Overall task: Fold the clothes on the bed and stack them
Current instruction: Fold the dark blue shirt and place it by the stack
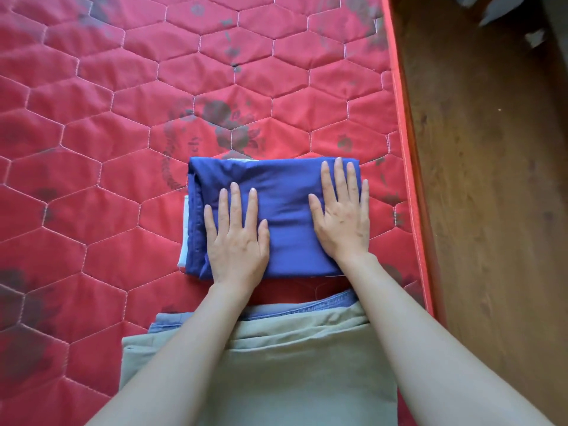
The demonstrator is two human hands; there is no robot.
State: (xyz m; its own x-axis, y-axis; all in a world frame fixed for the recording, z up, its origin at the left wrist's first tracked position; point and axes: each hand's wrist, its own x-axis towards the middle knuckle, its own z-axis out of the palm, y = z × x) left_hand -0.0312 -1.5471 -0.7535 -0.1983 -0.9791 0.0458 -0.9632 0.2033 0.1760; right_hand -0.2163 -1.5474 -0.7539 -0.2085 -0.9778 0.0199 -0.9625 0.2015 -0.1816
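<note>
At the bottom centre of the frame lies a folded khaki garment [276, 373], with a folded blue denim piece [172, 321] showing under its upper edge; both forearms pass over this pile. Just above it, in the middle of the frame, sits the folded dark blue garment [285, 192], resting on a pale cloth [183, 241] whose edge peeks out along its left side. The left hand [236, 241] lies flat on the lower left part of the dark blue garment, fingers straight and spread, pressing down without grasping. The right hand [344, 216] lies flat on its right part in the same manner, fingers straight and reaching near the upper edge. All of this rests on a red quilted mattress [107, 118] with a hexagon stitch pattern and faded dark prints. Along the right side of the frame runs a wooden floor [491, 179].
</note>
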